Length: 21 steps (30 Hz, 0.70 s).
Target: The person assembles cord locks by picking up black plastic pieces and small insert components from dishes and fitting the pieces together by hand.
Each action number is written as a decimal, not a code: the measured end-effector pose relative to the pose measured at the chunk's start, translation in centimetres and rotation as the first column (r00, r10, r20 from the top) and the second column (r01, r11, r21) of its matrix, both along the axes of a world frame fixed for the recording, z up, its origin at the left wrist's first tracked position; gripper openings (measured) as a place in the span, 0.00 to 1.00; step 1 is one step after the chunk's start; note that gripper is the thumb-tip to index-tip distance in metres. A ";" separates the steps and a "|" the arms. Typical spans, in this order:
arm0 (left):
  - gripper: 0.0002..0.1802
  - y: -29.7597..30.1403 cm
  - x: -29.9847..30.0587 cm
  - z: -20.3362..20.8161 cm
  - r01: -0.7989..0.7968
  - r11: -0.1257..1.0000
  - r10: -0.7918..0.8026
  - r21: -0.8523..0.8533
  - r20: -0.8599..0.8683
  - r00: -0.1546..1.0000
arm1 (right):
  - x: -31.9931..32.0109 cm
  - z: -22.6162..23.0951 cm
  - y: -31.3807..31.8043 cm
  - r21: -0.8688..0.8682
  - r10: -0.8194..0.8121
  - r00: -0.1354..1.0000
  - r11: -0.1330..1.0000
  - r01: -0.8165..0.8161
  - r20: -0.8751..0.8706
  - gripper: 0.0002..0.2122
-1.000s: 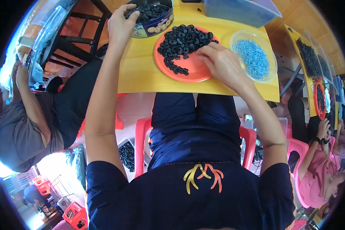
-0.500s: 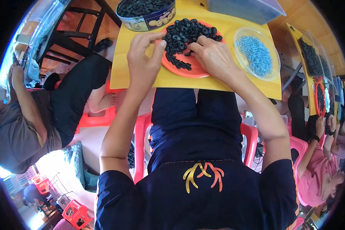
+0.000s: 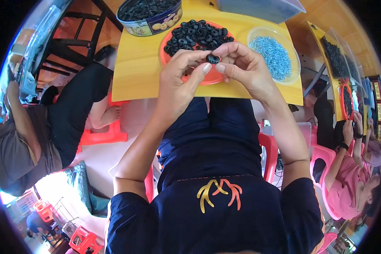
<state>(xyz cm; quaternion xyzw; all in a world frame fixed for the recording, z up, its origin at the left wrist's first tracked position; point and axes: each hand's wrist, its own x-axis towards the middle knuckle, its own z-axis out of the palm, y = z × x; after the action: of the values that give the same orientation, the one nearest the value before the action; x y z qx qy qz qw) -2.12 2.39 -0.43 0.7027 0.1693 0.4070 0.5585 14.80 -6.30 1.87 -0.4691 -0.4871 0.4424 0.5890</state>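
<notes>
Between the fingertips of my two hands is a small rounded black plastic part (image 3: 213, 59), held over the near side of an orange-red plate (image 3: 164, 50). My left hand (image 3: 184, 74) pinches it from one side with thumb and finger. From the other side my right hand (image 3: 241, 65) grips it the same way. A heap of similar black parts (image 3: 194, 36) fills the far half of the plate. To the right stands a round clear tray (image 3: 297, 63) holding many small light-blue, shiny pieces (image 3: 273, 57).
At the yellow table's (image 3: 131, 80) far left is a round tin (image 3: 150, 27) full of black pieces. A translucent grey bin (image 3: 258, 9) stands at the back. A seated person (image 3: 25, 135) is at the left; people work at another table (image 3: 334, 91) on the right.
My right hand has come out of the heap and met my left hand, which moved right. Both now hold a black part above the plate's near side. The view has shifted slightly.
</notes>
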 end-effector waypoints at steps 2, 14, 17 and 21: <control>0.14 -0.3 -0.1 0.5 0.015 0.997 -0.014 0.078 -0.019 1.000 | -0.2 0.2 -0.3 0.025 0.017 0.998 1.000 -0.015 -0.065 0.11; 0.15 -1.4 1.0 1.0 -0.159 0.956 0.149 0.245 0.061 0.987 | -0.3 -0.2 -1.3 -0.015 0.008 0.985 1.000 -0.011 -0.172 0.10; 0.13 -1.5 1.3 1.1 -0.142 0.962 0.130 0.235 0.066 0.989 | -0.3 -0.3 -1.7 -0.007 -0.004 0.971 1.000 0.002 -0.238 0.10; 0.11 -1.8 0.8 1.1 -0.151 0.915 0.160 0.375 0.009 0.987 | -0.8 -0.2 -2.0 -0.067 -0.072 0.973 0.996 0.059 -0.217 0.08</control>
<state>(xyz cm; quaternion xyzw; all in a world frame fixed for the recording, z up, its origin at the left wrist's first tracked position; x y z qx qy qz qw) -1.30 0.55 0.67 0.7851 0.1500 0.4671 0.3781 13.97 -8.30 1.62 -0.4509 -0.3898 0.4863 0.6390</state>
